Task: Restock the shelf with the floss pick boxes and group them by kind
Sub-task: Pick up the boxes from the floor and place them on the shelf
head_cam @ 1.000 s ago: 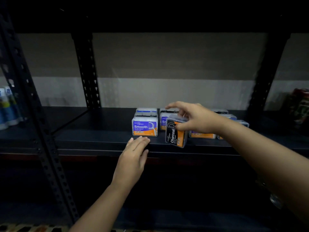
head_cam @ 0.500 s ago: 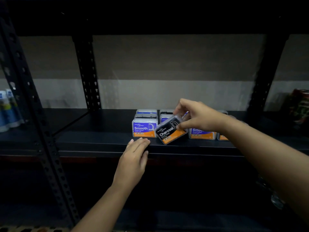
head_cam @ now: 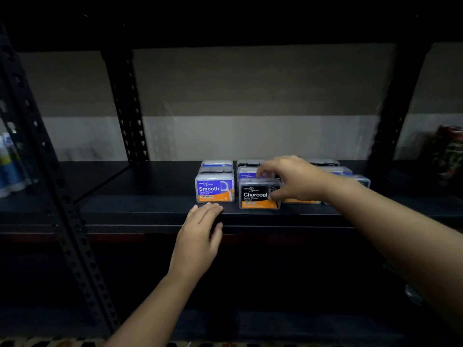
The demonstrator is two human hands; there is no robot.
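R hand (head_cam: pixel 293 179) grips Charcoal box (head_cam: pixel 259 195) upright (shelf (head_cam: pixel 150 206) front).

On the shelf (head_cam: pixel 150 204) the boxes stand in rows running front to back. The Smooth box (head_cam: pixel 214 188) fronts the leftmost row, two more behind it. Just right of it, nearer the shelf edge, stands the Charcoal box (head_cam: pixel 258 195), more boxes behind and to its right. The right hand (head_cam: pixel 292 177) lies over its right end; the left hand (head_cam: pixel 200 234) rests on the shelf edge before the Smooth box
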